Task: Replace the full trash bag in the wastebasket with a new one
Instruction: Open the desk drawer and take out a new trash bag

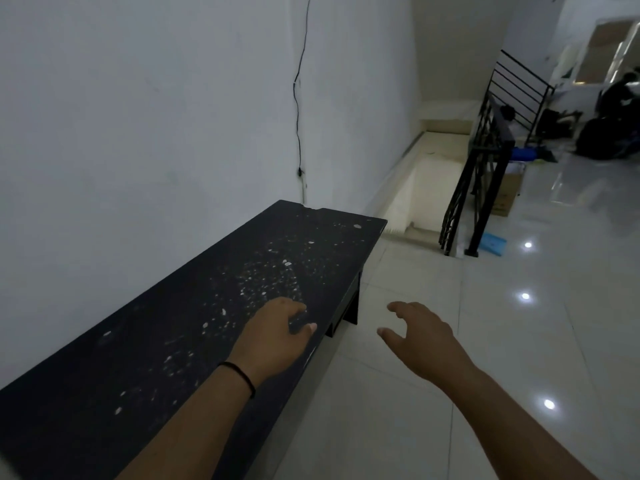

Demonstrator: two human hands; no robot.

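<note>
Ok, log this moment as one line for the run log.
left hand: open, above black table edge | right hand: open, over tiled floor | holding: nothing | wastebasket, trash bag: not in view

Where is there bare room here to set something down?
The black table top is bare from the wall to the left hand over its near edge. The tiled floor under the right hand is open. Clutter sits past the stair railing.
</note>
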